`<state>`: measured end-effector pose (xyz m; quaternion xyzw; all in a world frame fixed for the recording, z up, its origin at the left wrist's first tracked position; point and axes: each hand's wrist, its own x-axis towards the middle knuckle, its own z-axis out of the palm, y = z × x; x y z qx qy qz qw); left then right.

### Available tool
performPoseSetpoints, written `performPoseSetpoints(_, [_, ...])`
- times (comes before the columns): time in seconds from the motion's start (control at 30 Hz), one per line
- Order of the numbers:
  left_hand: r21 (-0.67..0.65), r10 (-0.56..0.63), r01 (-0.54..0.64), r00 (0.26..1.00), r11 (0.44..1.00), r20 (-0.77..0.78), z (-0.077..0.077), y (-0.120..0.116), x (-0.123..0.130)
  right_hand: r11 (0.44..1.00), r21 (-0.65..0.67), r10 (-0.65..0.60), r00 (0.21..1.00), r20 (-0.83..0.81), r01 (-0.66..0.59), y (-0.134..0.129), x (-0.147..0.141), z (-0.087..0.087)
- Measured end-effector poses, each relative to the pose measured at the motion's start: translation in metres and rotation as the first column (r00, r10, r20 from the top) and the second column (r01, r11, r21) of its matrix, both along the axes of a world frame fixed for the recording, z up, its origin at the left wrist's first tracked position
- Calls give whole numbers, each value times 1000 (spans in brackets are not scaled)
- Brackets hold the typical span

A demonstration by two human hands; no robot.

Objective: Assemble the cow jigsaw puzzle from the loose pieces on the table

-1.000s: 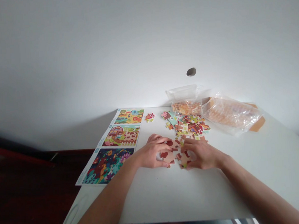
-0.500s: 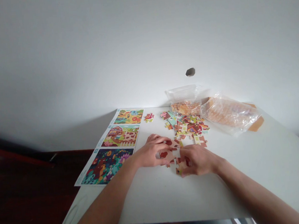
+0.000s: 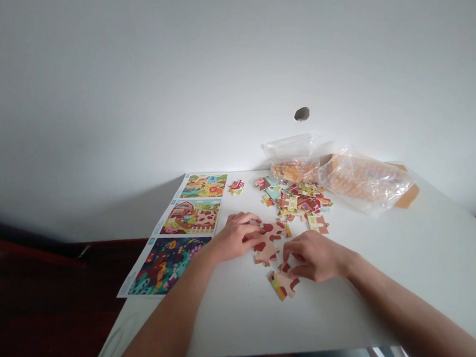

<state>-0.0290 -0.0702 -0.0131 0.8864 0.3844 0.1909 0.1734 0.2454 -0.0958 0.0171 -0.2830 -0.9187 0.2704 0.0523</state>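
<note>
One brown-spotted jigsaw piece (image 3: pixel 284 285), pinched in the right hand's (image 3: pixel 317 255) curled fingers, now sits turned and drawn toward the body, separate from the joined spotted pieces (image 3: pixel 266 247) beside the half-open left hand (image 3: pixel 234 237).

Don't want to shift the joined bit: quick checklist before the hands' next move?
1. Left hand beside the upper spotted section: ok.
2. Right hand at the lower spotted section: ok.
3. Right fingers' grip secure: cannot tell, contact partly hidden.
4. Two sections joined: not ok, lower one sits apart, angled.
5. Farm picture uncovered: ok.
6. Plastic bags away from both hands: ok, farther back.
</note>
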Motion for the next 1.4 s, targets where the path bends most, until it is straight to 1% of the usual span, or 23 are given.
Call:
performPoseSetpoints(0.1, [-10, 15, -14, 1000, 1000, 15, 0, -1, 4, 1000, 24, 18, 1000, -9, -18, -7, -14, -7])
performPoseSetpoints(0.27, [-33, 21, -19, 999, 999, 49, -1, -2, 8, 979, 198, 71, 996, -60, -58, -21, -40, -30])
performPoseSetpoints(0.37, [-37, 25, -23, 998, 999, 58, -2, -1, 8, 959, 263, 124, 990, -61, -104, -23, -46, -36])
performPoseSetpoints(0.5, [-48, 16, -13, 998, 999, 62, -1, -1, 8, 948, 259, 212, 975, -70, -187, -21, -38, -25])
performPoseSetpoints(0.57, [-51, 12, -9, 998, 999, 61, 0, -1, 8, 944, 252, 237, 969, -70, -213, -20, -34, -19])
performPoseSetpoints(0.63, [-51, 12, -9, 998, 999, 58, 1, -2, 8, 940, 250, 256, 964, -68, -232, -21, -32, -17])
performPoseSetpoints(0.9, [-64, 16, -13, 999, 998, 48, 4, -1, 8, 939, 256, 254, 965, -60, -231, -28, -46, -30])
performPoseSetpoints(1.07, [-66, 17, -13, 999, 998, 51, 3, -1, 8, 939, 295, 201, 978, -55, -176, -26, -47, -36])
performPoseSetpoints(1.27, [-52, 10, -7, 999, 999, 52, 0, 1, 7, 962, 225, 177, 980, -89, -154, -26, -47, -38])
performPoseSetpoints(1.4, [-44, 3, 1, 997, 999, 75, 0, 1, 6, 962, 238, 166, 978, -122, -134, -26, -47, -38])
